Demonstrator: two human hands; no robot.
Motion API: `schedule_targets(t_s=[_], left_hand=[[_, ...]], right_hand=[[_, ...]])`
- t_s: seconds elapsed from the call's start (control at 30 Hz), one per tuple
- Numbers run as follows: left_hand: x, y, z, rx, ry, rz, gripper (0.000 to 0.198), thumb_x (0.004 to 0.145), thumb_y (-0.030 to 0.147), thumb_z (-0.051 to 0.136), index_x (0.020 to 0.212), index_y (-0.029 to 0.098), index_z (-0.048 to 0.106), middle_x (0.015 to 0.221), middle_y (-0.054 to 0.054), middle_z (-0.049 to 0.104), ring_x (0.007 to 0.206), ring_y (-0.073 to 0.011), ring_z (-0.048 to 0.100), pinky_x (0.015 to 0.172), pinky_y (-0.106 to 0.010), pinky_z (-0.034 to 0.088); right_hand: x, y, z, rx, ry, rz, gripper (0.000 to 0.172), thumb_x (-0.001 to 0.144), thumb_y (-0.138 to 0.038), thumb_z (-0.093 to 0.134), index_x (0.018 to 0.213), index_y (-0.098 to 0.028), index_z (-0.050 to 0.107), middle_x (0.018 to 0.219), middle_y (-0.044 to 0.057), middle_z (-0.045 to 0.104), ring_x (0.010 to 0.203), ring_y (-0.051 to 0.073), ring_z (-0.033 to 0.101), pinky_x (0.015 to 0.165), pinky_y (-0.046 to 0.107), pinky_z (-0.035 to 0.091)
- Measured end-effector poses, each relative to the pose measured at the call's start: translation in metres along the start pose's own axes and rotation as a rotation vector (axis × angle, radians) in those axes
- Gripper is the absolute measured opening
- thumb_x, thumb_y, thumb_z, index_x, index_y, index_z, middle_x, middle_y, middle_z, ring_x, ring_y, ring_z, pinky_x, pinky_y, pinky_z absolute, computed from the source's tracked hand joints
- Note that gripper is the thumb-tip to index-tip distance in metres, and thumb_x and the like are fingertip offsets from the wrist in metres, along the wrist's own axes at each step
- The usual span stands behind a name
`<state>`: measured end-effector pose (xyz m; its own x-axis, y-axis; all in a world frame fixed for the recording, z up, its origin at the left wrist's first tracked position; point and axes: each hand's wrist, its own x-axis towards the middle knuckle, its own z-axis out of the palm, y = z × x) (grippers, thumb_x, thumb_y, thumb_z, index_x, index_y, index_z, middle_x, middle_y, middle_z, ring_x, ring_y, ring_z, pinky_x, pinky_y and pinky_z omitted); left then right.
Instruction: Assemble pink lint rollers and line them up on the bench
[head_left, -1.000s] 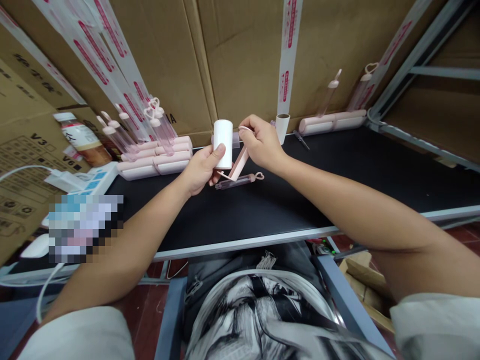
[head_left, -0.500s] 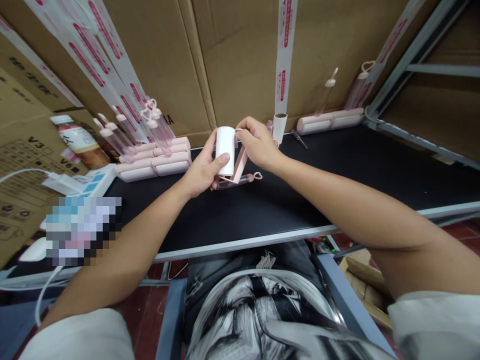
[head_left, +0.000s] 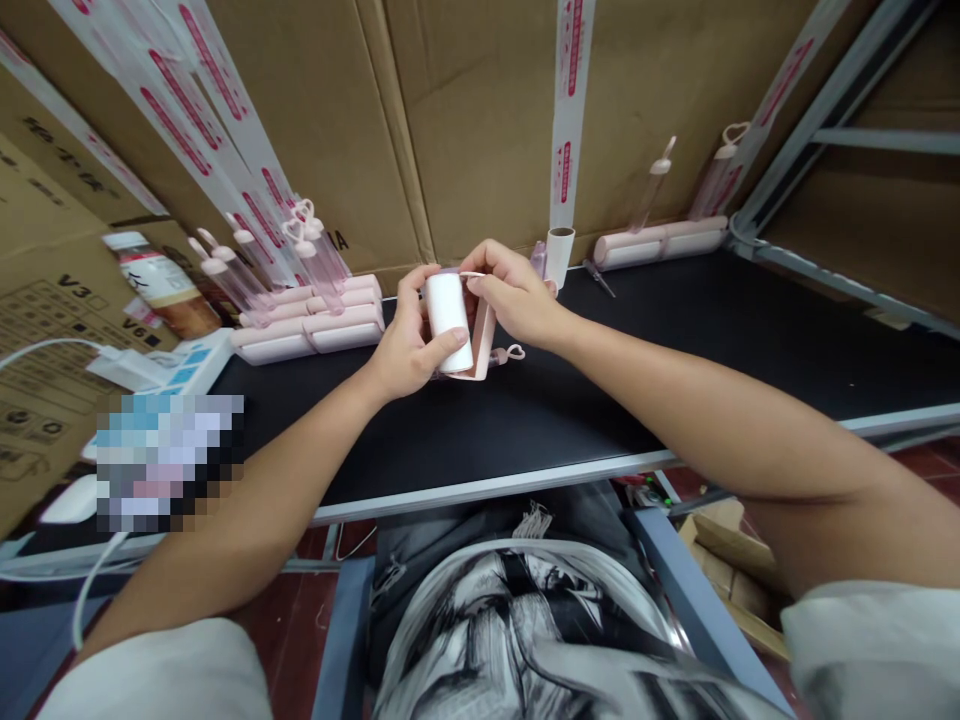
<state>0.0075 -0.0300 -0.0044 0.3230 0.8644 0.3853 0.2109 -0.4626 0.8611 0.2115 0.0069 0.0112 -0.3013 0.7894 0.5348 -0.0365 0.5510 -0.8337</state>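
My left hand (head_left: 412, 340) is wrapped round a white cylinder (head_left: 450, 320), its thumb across the front. Against the cylinder's right side is a pink frame-like casing (head_left: 481, 345), standing partly away from it. My right hand (head_left: 517, 290) pinches the casing's upper end between thumb and fingers. Behind and below the two pieces, a clear tube with a pink heart-shaped loop (head_left: 515, 353) lies on the black table (head_left: 480, 440), mostly hidden by the held parts.
Pink-and-white cases with clear tubes (head_left: 307, 325) stand at the back left, more cases (head_left: 660, 243) at the back right. A white cup (head_left: 559, 255) and small tool (head_left: 598, 278) are behind my right hand. A bottle (head_left: 161, 285), power strip (head_left: 191, 375) and cables lie left.
The white cylinder and pink casing have moved slightly down and tilted, with the cylinder's lower end shifting right. Both hands keep their hold, and my left fingers have shifted over the top.
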Motion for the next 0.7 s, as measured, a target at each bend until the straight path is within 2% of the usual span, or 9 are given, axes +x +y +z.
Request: schedule_targets(t_s=[0.1,0.2,0.33,0.5,0.7], left_hand=[[0.0,0.004,0.002,-0.024,-0.008,0.042,0.095,0.077,0.063,0.087,0.148,0.03,0.034,0.129,-0.012,0.068,0.113,-0.0269,0.074,0.092,-0.034,0.061],[0.0,0.007,0.002,-0.025,0.043,0.019,0.097,0.072,0.068,0.087,0.145,0.03,0.035,0.126,-0.011,0.066,0.111,-0.0275,0.073,0.087,-0.032,0.06],[0.001,0.007,0.002,-0.023,0.043,-0.005,0.099,0.07,0.071,0.088,0.144,0.03,0.036,0.119,-0.009,0.065,0.103,-0.0263,0.072,0.08,-0.031,0.059],[0.002,0.004,0.005,-0.067,-0.028,0.044,0.097,0.074,0.067,0.087,0.146,0.03,0.032,0.12,-0.009,0.064,0.098,-0.0244,0.07,0.079,-0.032,0.058],[0.002,0.004,0.003,-0.055,-0.039,0.028,0.097,0.072,0.068,0.089,0.144,0.031,0.036,0.118,-0.009,0.063,0.102,-0.0266,0.07,0.079,-0.032,0.058]], right_hand=[[0.0,0.0,-0.001,0.06,0.009,-0.028,0.021,0.09,-0.044,0.075,0.096,-0.025,0.066,0.093,0.002,0.071,0.083,0.021,0.067,0.082,0.039,0.06],[0.001,0.005,0.002,0.167,0.051,-0.063,0.039,0.083,-0.058,0.085,0.102,-0.025,0.074,0.104,0.004,0.078,0.099,0.023,0.072,0.096,0.042,0.06],[0.001,0.012,0.013,0.344,0.113,0.02,0.057,0.072,-0.066,0.094,0.11,-0.027,0.078,0.111,0.004,0.081,0.111,0.025,0.074,0.104,0.044,0.06],[-0.003,0.01,0.02,0.501,0.147,0.11,0.058,0.063,-0.057,0.102,0.106,-0.027,0.078,0.106,0.002,0.082,0.107,0.023,0.075,0.103,0.043,0.063],[-0.004,0.004,0.016,0.478,0.154,0.172,0.051,0.065,-0.05,0.103,0.1,-0.026,0.077,0.109,0.004,0.083,0.113,0.026,0.076,0.1,0.044,0.064]])
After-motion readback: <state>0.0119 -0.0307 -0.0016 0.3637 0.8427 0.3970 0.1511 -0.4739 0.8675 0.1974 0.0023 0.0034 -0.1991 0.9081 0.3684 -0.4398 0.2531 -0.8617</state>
